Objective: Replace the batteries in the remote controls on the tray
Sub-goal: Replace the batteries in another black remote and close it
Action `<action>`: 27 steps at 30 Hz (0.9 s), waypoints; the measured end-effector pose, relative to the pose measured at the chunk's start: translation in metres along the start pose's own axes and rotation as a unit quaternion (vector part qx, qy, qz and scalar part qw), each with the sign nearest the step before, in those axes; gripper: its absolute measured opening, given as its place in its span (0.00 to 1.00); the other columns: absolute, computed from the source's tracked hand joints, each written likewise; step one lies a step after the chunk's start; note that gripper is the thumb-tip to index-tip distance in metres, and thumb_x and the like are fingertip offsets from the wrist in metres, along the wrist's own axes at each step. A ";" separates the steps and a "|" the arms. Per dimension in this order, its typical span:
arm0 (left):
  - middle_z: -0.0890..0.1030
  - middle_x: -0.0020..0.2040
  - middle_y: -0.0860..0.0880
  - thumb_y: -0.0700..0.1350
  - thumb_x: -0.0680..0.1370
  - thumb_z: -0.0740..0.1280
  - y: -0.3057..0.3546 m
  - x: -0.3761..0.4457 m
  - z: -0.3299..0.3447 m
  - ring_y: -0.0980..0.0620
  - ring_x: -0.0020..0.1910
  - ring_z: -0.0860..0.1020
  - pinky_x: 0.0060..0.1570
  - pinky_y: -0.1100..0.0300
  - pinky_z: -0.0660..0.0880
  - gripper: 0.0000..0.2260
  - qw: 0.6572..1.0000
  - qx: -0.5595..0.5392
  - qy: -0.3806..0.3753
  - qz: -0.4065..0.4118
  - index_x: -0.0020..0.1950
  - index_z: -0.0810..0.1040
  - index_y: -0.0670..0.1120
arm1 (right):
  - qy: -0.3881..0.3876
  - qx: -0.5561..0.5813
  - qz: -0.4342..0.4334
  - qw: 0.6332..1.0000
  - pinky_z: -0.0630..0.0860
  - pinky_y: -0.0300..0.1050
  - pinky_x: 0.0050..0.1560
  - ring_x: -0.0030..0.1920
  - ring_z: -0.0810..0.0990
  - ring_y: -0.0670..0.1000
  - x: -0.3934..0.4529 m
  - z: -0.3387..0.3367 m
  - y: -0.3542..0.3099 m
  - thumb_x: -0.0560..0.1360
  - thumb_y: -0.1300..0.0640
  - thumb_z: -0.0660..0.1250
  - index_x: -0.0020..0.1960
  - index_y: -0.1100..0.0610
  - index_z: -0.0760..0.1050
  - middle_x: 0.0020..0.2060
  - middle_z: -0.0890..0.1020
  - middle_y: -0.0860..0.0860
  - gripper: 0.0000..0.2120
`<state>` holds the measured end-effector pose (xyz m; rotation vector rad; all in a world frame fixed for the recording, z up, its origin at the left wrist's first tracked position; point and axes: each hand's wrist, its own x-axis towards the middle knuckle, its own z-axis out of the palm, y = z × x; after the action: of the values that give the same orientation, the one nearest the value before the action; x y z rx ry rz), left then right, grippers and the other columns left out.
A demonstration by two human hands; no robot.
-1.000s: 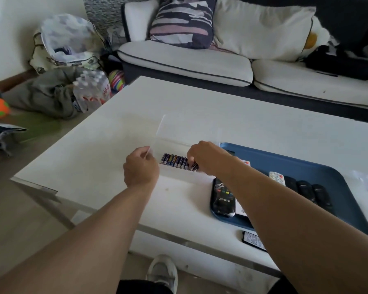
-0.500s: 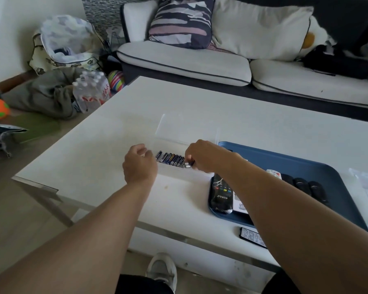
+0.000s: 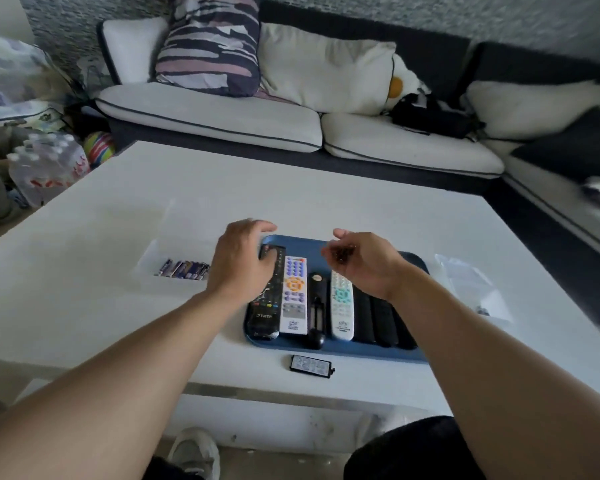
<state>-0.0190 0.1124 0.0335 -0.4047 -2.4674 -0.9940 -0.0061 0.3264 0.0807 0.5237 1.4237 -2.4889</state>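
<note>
A white worktop [image 3: 118,323] stands before a cushioned sofa [image 3: 222,126]. On it, from the left: batteries [image 3: 184,270] in a clear box, then a blue tray [image 3: 371,351] of remote controls [image 3: 293,296]. The left hand [image 3: 243,261] rests on the black remote [image 3: 265,317], fingers curled. The right hand [image 3: 361,261] hovers above, cupping something dark and blurred.
</note>
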 end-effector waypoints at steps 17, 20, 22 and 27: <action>0.43 0.82 0.56 0.73 0.64 0.72 0.012 -0.015 0.042 0.51 0.79 0.32 0.77 0.49 0.33 0.58 0.894 0.164 -0.418 -0.011 0.83 0.43 0.53 | 0.074 -0.849 -0.082 0.516 0.71 0.44 0.37 0.41 0.78 0.52 0.047 -0.012 0.029 0.81 0.50 0.60 0.51 0.54 0.76 0.40 0.78 0.49 0.10; 0.47 0.83 0.55 0.72 0.63 0.73 0.009 -0.015 0.045 0.51 0.80 0.35 0.79 0.48 0.37 0.58 0.902 0.142 -0.408 -0.022 0.83 0.47 0.52 | 0.067 -0.841 -0.067 0.533 0.71 0.45 0.38 0.41 0.78 0.52 0.051 -0.014 0.030 0.81 0.47 0.60 0.48 0.54 0.75 0.38 0.76 0.49 0.12; 0.48 0.82 0.55 0.72 0.63 0.73 0.009 -0.017 0.045 0.51 0.80 0.36 0.79 0.48 0.39 0.57 0.904 0.134 -0.406 -0.023 0.83 0.48 0.52 | 0.049 -0.838 -0.053 0.540 0.70 0.44 0.36 0.40 0.78 0.52 0.051 -0.015 0.031 0.81 0.45 0.59 0.49 0.55 0.76 0.39 0.78 0.50 0.14; 0.47 0.83 0.53 0.73 0.65 0.72 0.011 -0.020 0.042 0.50 0.80 0.35 0.78 0.48 0.37 0.57 0.897 0.138 -0.417 -0.033 0.83 0.48 0.51 | 0.049 -0.787 -0.057 0.612 0.78 0.47 0.44 0.48 0.81 0.55 0.051 -0.020 0.030 0.80 0.39 0.60 0.57 0.55 0.78 0.50 0.82 0.52 0.20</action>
<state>-0.0091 0.1477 0.0030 -0.7794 -3.3436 -0.5124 -0.0376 0.3271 0.0268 0.0985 2.8370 -0.3895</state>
